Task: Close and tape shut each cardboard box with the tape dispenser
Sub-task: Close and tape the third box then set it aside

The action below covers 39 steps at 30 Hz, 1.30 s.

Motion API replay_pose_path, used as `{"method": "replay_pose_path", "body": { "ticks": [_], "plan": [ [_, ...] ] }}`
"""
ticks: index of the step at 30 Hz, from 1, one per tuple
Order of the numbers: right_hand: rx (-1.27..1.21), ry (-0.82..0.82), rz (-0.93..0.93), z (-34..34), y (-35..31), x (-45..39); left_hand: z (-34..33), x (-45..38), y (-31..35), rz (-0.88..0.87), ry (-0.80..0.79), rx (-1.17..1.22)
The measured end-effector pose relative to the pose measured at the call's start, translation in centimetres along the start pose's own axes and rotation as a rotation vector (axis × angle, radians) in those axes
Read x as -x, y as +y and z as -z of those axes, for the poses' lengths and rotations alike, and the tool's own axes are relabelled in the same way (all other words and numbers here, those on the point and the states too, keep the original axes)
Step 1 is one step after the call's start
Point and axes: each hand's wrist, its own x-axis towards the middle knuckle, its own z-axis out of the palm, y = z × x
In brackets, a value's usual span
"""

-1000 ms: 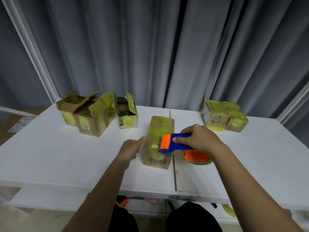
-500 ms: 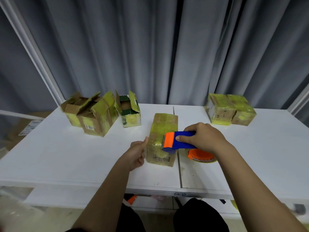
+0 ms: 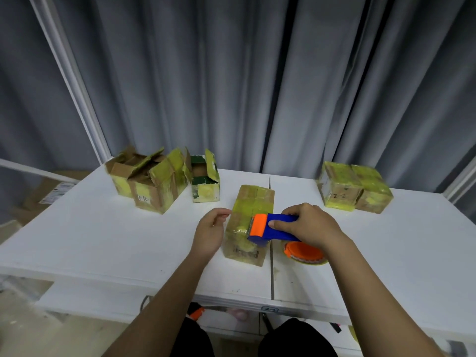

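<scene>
1. The white table (image 3: 77, 240) carried three open boxes (image 3: 154, 181) at the far left, flaps up, insides hidden, and two sealed boxes (image 3: 353, 190) far right.
2. The middle box (image 3: 247, 222) lay closed.
3. The right hand (image 3: 309, 225) gripped the tape dispenser (image 3: 270, 228) on its top, barely shifted since a second earlier, so taping was probably continuing.
4. The left hand (image 3: 210, 231), fingers loosely curled and holding nothing, had edged against the box's side.

The left hand (image 3: 210, 231) has drawn back from the closed box (image 3: 248, 222), fingers now curled beside it; the tape dispenser (image 3: 270, 226) slid slightly toward the bench's front edge.
</scene>
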Motion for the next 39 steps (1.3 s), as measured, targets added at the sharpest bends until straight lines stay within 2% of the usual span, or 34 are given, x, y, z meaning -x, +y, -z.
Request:
{"method": "replay_pose_path", "body": {
  "ticks": [4, 8, 13, 15, 19, 23, 28, 35, 39],
  "plan": [
    [-0.03, -0.003, 0.001, 0.0, 0.2, 0.1, -0.3, -0.1, 0.2, -0.054, -0.12, -0.331],
    [-0.043, -0.017, -0.005, 0.2, 0.2, 0.1, -0.7, -0.9, 0.8, -0.193, -0.103, -0.521],
    [0.049, -0.005, 0.031, 0.7, 0.8, -0.2, -2.5, -2.4, 1.5, -0.249, -0.424, -0.669],
    [0.021, -0.06, 0.064, 0.8, 1.8, -0.5, -2.9, -2.8, 1.2, -0.255, -0.481, -0.674],
    [-0.387, -0.208, 0.048, -0.1, 4.1, -1.0, -3.0, -3.0, 0.5, -0.227, -0.479, -0.713],
    [-0.59, -0.289, 0.052, -1.4, 5.4, -0.9, -2.7, -3.0, 0.4, -0.278, -0.494, -0.871],
    [-0.648, -0.112, 0.099, -2.4, 6.0, -0.2, -2.7, -2.4, 0.8, -0.309, -0.48, -0.938],
    [-0.558, -0.082, 0.097, -0.7, 5.6, -0.1, -2.8, -2.5, 0.7, -0.328, -0.491, -0.999],
    [-0.534, -0.017, 0.037, 1.2, 7.1, 0.9, -3.0, -2.8, 0.2, -0.281, -0.483, -0.894]
  ]
}}
